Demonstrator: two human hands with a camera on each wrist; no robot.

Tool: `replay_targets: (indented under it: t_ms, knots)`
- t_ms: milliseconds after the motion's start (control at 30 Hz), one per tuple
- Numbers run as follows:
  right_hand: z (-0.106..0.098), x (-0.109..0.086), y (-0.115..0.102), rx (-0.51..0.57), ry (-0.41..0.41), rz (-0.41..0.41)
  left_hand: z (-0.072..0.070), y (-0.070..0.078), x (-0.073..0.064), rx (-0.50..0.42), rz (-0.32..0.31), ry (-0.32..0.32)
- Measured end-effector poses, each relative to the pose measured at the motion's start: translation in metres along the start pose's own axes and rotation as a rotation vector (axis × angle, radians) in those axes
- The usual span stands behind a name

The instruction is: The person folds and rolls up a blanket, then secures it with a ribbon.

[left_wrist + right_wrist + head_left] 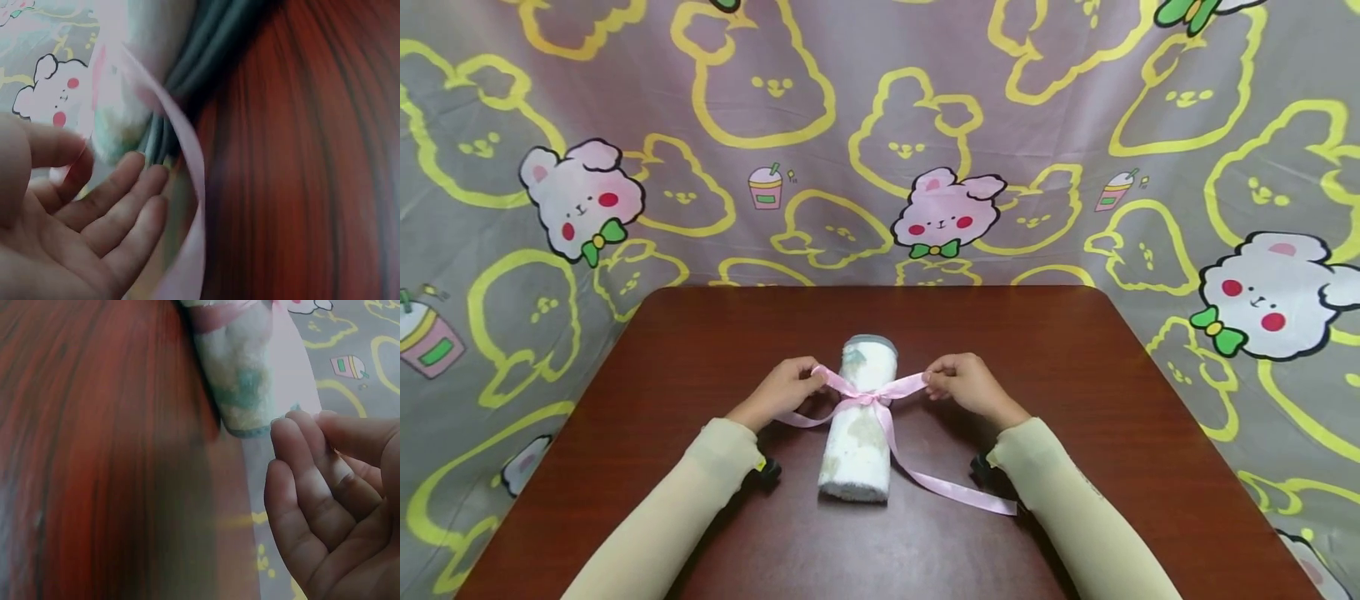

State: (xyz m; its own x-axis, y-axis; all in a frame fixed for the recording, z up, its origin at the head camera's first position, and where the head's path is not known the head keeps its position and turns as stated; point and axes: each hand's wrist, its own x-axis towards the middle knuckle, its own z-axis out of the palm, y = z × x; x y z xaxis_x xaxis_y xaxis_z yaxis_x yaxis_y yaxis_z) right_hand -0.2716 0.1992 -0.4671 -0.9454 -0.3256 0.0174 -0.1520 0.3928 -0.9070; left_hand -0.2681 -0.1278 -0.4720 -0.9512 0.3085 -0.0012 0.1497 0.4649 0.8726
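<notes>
A rolled white towel (pixel 855 446) with pale patches and a grey-green far end lies lengthwise on the table. Around its middle runs a pink ribbon (pixel 904 386), tied in a bow at the top. My left hand (pixel 784 388) pinches the bow's left loop between thumb and forefinger, its other fingers loosely extended in the left wrist view. On the opposite side my right hand (pixel 967 386) pinches the right loop at its tip. One ribbon tail curves under the left hand; the other trails over the table toward the right forearm.
The brown wooden table (pixel 685 350) has rounded far corners. Behind it and along both sides hangs a grey curtain (pixel 820 258) with yellow outlines and cartoon rabbits. Dark wrist devices (pixel 766 473) sit under the cuffs of both pale sleeves.
</notes>
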Motion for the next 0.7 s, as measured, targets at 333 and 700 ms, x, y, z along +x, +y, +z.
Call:
replay_targets:
  t_ms: [333, 700]
  knots:
    - [-0.001, 0.002, 0.008, 0.066, -0.033, 0.050, 0.007, 0.002, -0.005, -0.244, -0.155, 0.007]
    - [-0.002, -0.003, 0.011, -0.004, -0.041, 0.059, -0.004, -0.005, -0.011, 0.270, -0.009, 0.048]
